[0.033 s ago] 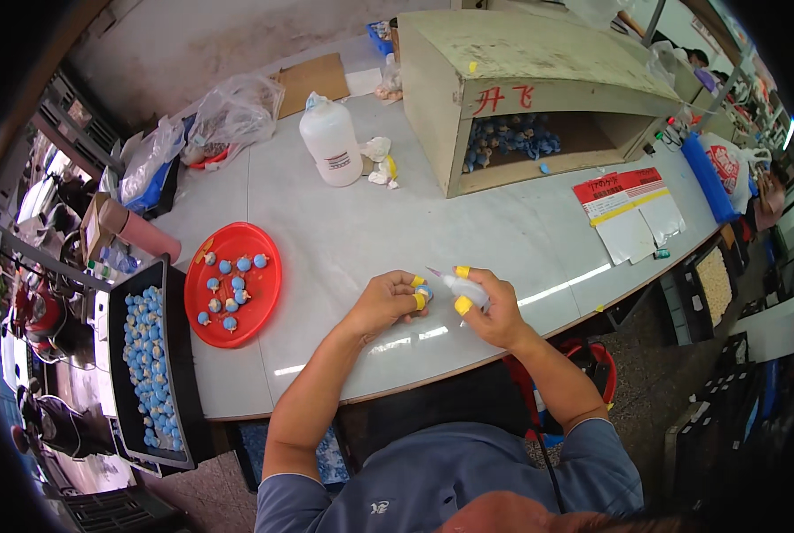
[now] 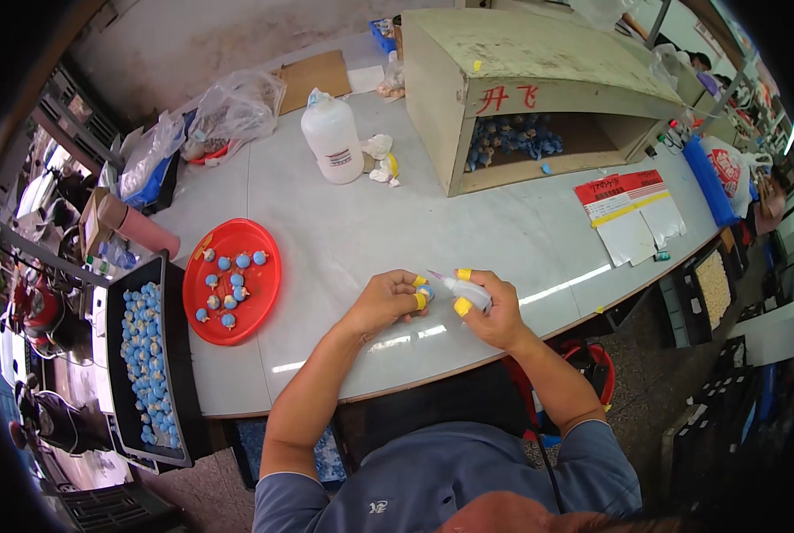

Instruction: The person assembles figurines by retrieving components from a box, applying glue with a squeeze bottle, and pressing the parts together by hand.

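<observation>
- Barely anything has moved since the earlier frame: both hands keep almost the same pose, and the whole view has shifted only slightly.
- Nearest, the left hand (image 2: pixel 386 302) pinches a small blue piece (image 2: pixel 426 293) between yellow-taped thumb and finger, just above the tabletop (image 2: pixel 352 226).
- Beside it, the right hand (image 2: pixel 496 313), also with yellow tape on its digits, grips a translucent squeeze bottle (image 2: pixel 470 291); its thin nozzle points up and to the left, the tip near the blue piece but apart from it.
- Left of the tabletop, a black crate (image 2: pixel 176 364) holds many blue-and-cream pieces (image 2: pixel 148 355).
- Next to the crate, a round red tray (image 2: pixel 259 306) carries a loose scatter of similar small pieces (image 2: pixel 238 280).
- Farther out on the right lies a red-and-white printed sheet (image 2: pixel 614 195).
- Well beyond the hands stands a white bottle (image 2: pixel 333 147), with crumpled tissue (image 2: pixel 377 147) just beside it.
- Farther still, an open-fronted pale box (image 2: pixel 539 67) shelters a blue heap (image 2: pixel 517 138); flat cardboard (image 2: pixel 315 80) lies near the wall.
</observation>
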Tool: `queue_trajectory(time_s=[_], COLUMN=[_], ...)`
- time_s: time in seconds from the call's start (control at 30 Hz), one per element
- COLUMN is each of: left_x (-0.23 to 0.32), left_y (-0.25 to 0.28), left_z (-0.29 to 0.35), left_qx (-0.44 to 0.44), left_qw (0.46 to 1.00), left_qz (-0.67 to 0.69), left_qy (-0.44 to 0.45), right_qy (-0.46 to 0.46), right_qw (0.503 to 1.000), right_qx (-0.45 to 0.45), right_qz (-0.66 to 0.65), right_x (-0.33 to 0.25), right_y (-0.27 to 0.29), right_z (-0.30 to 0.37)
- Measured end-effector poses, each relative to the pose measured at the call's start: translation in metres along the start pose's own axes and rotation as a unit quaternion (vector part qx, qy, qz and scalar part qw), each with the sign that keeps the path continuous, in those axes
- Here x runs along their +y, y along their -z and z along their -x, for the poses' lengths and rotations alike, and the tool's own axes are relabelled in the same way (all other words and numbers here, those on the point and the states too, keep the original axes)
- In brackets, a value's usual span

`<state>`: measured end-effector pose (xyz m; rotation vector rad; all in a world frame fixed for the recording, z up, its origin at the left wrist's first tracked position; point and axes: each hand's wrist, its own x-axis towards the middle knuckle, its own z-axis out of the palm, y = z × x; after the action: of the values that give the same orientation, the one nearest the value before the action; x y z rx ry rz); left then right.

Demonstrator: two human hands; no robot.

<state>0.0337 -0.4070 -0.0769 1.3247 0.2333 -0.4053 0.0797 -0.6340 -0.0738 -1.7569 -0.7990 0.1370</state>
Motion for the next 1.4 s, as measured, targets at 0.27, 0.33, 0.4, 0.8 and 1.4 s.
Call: queue_trajectory(time_s=[0.27,0.33,0.4,0.8,1.4], left_x=[0.0,0.001,0.002,0.003,0.006], left_y=[-0.003,-0.002,-0.002,-0.004,-0.005], left_z=[0.001,0.002,0.003,0.004,0.004], left_qx=[-0.039,-0.049,-0.06,-0.067,-0.036], left_qw=[0.998,0.998,0.997,0.996,0.998], left_qz=[-0.037,-0.045,-0.054,-0.052,-0.034], left_qy=[-0.011,-0.008,-0.005,0.001,0.025], right_qy=[0.178,0.19,0.203,0.218,0.291], right_qw=[0.977,0.975,0.972,0.969,0.933], right_qx=[0.12,0.111,0.104,0.095,0.109], right_qz=[0.013,0.038,0.062,0.058,0.179], right_x=[0.021,0.021,0.018,0.014,0.007], right_y=[-0.012,-0.011,-0.012,-0.015,-0.016], right_z=[0.008,0.008,0.006,0.002,0.005])
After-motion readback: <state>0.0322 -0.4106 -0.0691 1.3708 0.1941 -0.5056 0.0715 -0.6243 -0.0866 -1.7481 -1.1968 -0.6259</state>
